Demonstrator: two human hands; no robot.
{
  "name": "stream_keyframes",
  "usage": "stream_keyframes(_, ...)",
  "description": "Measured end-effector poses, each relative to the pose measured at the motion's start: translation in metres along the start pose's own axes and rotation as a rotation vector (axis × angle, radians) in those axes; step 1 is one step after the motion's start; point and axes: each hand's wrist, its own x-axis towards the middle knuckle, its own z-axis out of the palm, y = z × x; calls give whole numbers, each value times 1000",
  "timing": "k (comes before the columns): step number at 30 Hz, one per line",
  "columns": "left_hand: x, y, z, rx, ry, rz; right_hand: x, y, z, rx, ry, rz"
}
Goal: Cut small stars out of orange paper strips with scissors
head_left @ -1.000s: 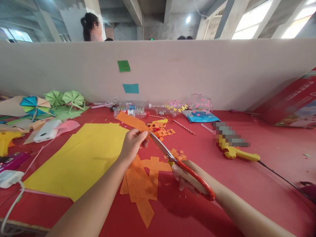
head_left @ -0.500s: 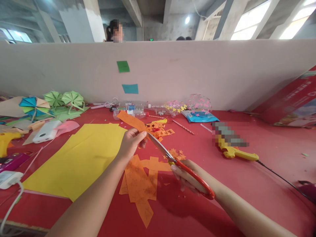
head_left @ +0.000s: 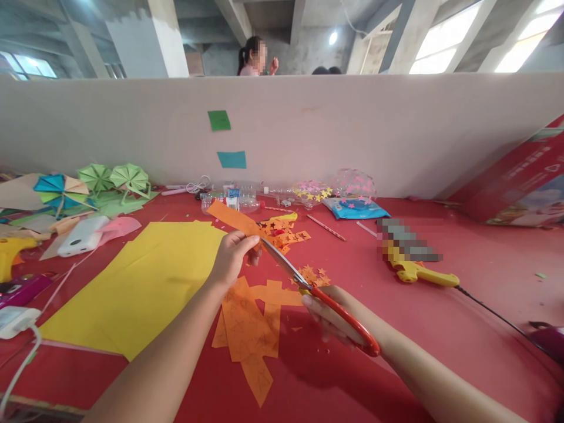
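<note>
My left hand pinches a strip of orange paper between thumb and fingers, above the red table. In my right hand is a pair of scissors with red handles. The blade tips reach the strip's edge beside my left thumb; whether they are cutting into it I cannot tell. Beneath my hands lie overlapping orange paper pieces with faint pencil lines. Small orange paper stars sit in a pile behind the scissors. Star-punched orange scraps lie farther back.
Yellow paper sheets cover the left side. A yellow-handled tool with a black cord rests at right. Plastic bottles and a blue packet stand along the white partition. Folded paper umbrellas are back left.
My hands, the strip and the scissors hold almost the same position. Beyond the partition, a person has moved to the right, and a raised hand now shows.
</note>
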Motion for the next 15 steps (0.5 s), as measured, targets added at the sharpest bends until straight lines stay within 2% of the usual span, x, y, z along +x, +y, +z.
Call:
stream_keyframes(9, 1, -3, -1, 6, 22, -3, 2, 1, 3, -12, 34, 40)
stream_keyframes(15, -3, -8, 3, 6, 53, -21, 5, 9, 7, 70, 12, -43)
